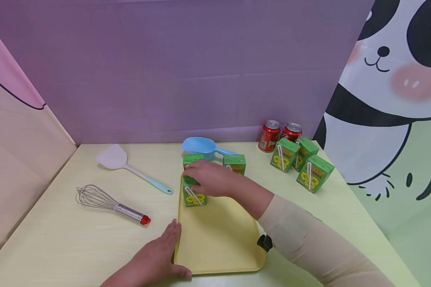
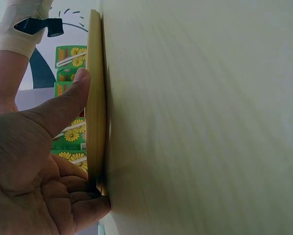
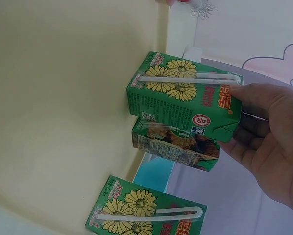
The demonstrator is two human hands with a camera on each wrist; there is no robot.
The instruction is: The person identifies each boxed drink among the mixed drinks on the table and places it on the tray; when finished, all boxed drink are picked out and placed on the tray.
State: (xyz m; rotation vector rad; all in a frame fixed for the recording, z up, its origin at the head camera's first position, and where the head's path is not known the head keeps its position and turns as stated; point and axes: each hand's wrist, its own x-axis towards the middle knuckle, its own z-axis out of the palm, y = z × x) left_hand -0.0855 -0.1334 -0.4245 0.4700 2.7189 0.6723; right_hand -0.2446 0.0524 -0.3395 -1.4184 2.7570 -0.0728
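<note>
My right hand [image 1: 213,179] grips the top of a green drink carton [image 1: 195,199] with yellow flowers and a white straw. That carton is upright at the far left of the yellow tray [image 1: 219,239]; I cannot tell whether its base touches. Right behind it is a second carton [image 1: 193,158], partly covered by the fingers. A third carton [image 1: 238,161] stands at the tray's far right, its lower part hidden by my arm. At the near left corner, my left hand [image 1: 152,253] rests against the tray, thumb [image 2: 70,100] extended along its side.
Three more green cartons [image 1: 315,174] stand at the right, before two red cans [image 1: 269,136]. Behind the tray lies a blue scoop [image 1: 200,146]. A spatula [image 1: 115,157] and a whisk [image 1: 118,206] lie to the left. A purple backdrop [image 1: 201,71] rises behind the table.
</note>
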